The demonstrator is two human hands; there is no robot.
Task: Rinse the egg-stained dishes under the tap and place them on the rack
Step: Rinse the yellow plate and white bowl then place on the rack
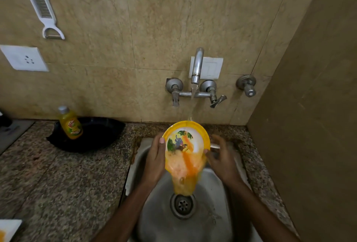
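A yellow-rimmed plate (pixel 186 139) with a cartoon picture is tilted over the steel sink (pixel 154 209), under the stream running from the tap (pixel 197 68). Orange egg and water pour off its lower edge toward the drain (pixel 182 205). My left hand (pixel 155 158) grips the plate's left rim, thumb on the front. My right hand (pixel 222 156) is at the plate's right edge, fingers loosely spread; a fingertip touches the lower right rim.
A black tray (pixel 96 133) stands on the granite counter (pixel 67 180) at the left, with a yellow dish-soap bottle (pixel 70 124) in it. A white plate corner (pixel 7 229) with egg stain shows at the bottom left. A wall (pixel 309 126) closes in on the right.
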